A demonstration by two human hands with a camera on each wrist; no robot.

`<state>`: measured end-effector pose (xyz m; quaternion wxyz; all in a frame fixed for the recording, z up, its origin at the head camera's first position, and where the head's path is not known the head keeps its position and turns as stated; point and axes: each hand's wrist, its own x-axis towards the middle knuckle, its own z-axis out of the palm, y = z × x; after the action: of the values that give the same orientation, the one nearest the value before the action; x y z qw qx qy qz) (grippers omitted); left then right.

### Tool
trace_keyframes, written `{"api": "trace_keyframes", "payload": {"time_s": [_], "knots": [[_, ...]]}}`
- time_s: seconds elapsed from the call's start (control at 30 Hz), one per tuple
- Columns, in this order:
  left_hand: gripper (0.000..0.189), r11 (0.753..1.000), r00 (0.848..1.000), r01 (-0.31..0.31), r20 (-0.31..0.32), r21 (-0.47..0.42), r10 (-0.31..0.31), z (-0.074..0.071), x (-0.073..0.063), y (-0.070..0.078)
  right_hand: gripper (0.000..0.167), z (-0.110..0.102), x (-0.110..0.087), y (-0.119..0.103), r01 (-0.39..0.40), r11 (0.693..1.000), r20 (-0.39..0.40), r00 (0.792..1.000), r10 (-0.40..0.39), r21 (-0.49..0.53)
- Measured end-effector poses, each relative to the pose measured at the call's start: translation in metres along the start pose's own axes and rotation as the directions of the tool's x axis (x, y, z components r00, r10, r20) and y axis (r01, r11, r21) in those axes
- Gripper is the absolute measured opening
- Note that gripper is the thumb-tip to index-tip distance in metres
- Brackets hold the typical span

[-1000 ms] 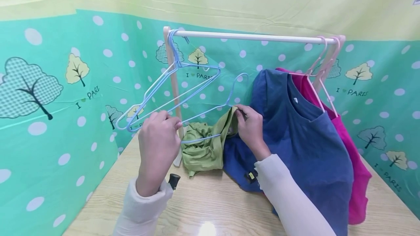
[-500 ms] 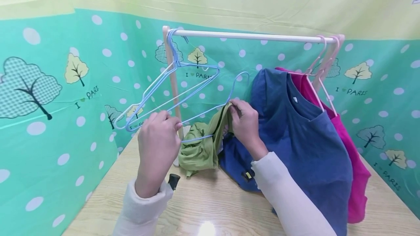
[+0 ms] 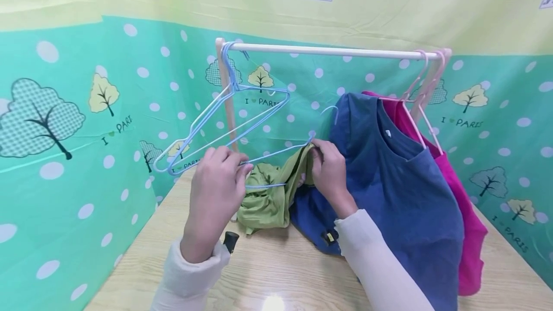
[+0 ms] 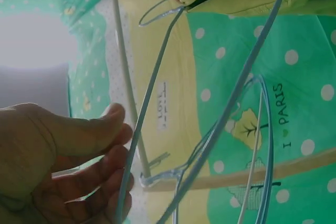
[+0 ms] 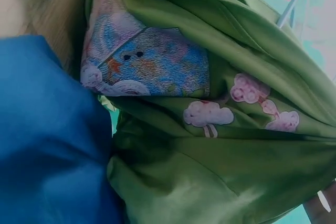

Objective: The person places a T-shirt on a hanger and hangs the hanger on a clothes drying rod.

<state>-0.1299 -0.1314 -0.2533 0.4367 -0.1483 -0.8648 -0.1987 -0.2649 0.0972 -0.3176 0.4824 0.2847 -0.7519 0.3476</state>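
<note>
My left hand [image 3: 215, 193] holds the left end of a blue wire hanger [image 3: 276, 152]. In the left wrist view, its curled fingers [image 4: 113, 166] lie along the hanger's wire. The hanger's right part runs into a bunched green shirt [image 3: 263, 200], which hides that end. My right hand [image 3: 330, 169] pinches the shirt's edge close to the hanger's neck, and the blue hook [image 3: 330, 108] shows just above. Pink cloud-like patches and a blue, furry-looking picture [image 5: 163, 64] decorate the shirt in the right wrist view.
A rack with a white rail [image 3: 324, 50] stands behind the hands. Several hangers [image 3: 207, 115] hang at its left. A navy shirt [image 3: 397, 196] and a magenta garment [image 3: 471, 244] hang on pink hangers at the right. The wooden table [image 3: 276, 272] lies below, with printed cloth behind.
The held hanger's hook has turned and now points more to the right. My right hand slid left along the wire with the shirt edge, then back right. My left thumb sticks out more.
</note>
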Motion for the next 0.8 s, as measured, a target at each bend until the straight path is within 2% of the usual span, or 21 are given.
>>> {"api": "trace_keyframes", "payload": {"time_s": [0.07, 0.17, 0.27, 0.3, 0.37, 0.43, 0.5, 0.6, 0.7, 0.77, 0.8], "knots": [[0.008, 0.998, 0.997, -0.065, -0.04, -0.019, 0.064, 0.004, 0.001, 0.004, 0.013, -0.001, -0.003, 0.003, -0.025, 1.0, -0.014, 1.0, 0.025, 0.019], [0.006, 0.981, 0.981, -0.188, -0.064, -0.049, 0.185, 0.012, 0.001, 0.009, 0.013, -0.002, -0.006, 0.006, -0.044, 0.999, -0.029, 0.999, 0.045, 0.031], [0.008, 0.945, 0.949, -0.31, 0.029, -0.104, 0.314, 0.022, 0.001, 0.014, 0.012, -0.003, -0.007, 0.006, -0.055, 0.998, -0.052, 0.997, 0.057, 0.041], [0.009, 0.933, 0.934, -0.335, 0.082, -0.134, 0.348, 0.026, 0.0, 0.015, 0.012, -0.003, -0.007, 0.006, -0.061, 0.997, -0.056, 0.996, 0.063, 0.044], [0.011, 0.91, 0.894, -0.369, 0.194, -0.19, 0.403, 0.035, -0.002, 0.017, 0.012, -0.002, -0.008, 0.006, -0.08, 0.996, -0.068, 0.994, 0.083, 0.049], [0.013, 0.9, 0.856, -0.37, 0.29, -0.232, 0.427, 0.043, -0.004, 0.019, 0.012, -0.001, -0.01, 0.007, -0.102, 0.993, -0.08, 0.991, 0.107, 0.054], [0.014, 0.902, 0.824, -0.358, 0.372, -0.242, 0.427, 0.052, -0.005, 0.021, 0.012, 0.0, -0.012, 0.007, -0.121, 0.991, -0.09, 0.988, 0.125, 0.057], [0.016, 0.917, 0.777, -0.324, 0.488, -0.231, 0.398, 0.064, -0.008, 0.025, 0.012, 0.0, -0.016, 0.008, -0.138, 0.989, -0.109, 0.984, 0.143, 0.055], [0.018, 0.932, 0.713, -0.276, 0.6, -0.234, 0.361, 0.075, -0.009, 0.028, 0.011, -0.003, -0.018, 0.007, -0.146, 0.988, -0.129, 0.98, 0.152, 0.054], [0.018, 0.94, 0.679, -0.253, 0.651, -0.228, 0.341, 0.081, -0.011, 0.029, 0.01, -0.005, -0.019, 0.007, -0.151, 0.987, -0.139, 0.978, 0.158, 0.056], [0.019, 0.942, 0.667, -0.25, 0.666, -0.222, 0.334, 0.084, -0.012, 0.03, 0.01, -0.006, -0.019, 0.006, -0.154, 0.986, -0.144, 0.976, 0.161, 0.059]]}}
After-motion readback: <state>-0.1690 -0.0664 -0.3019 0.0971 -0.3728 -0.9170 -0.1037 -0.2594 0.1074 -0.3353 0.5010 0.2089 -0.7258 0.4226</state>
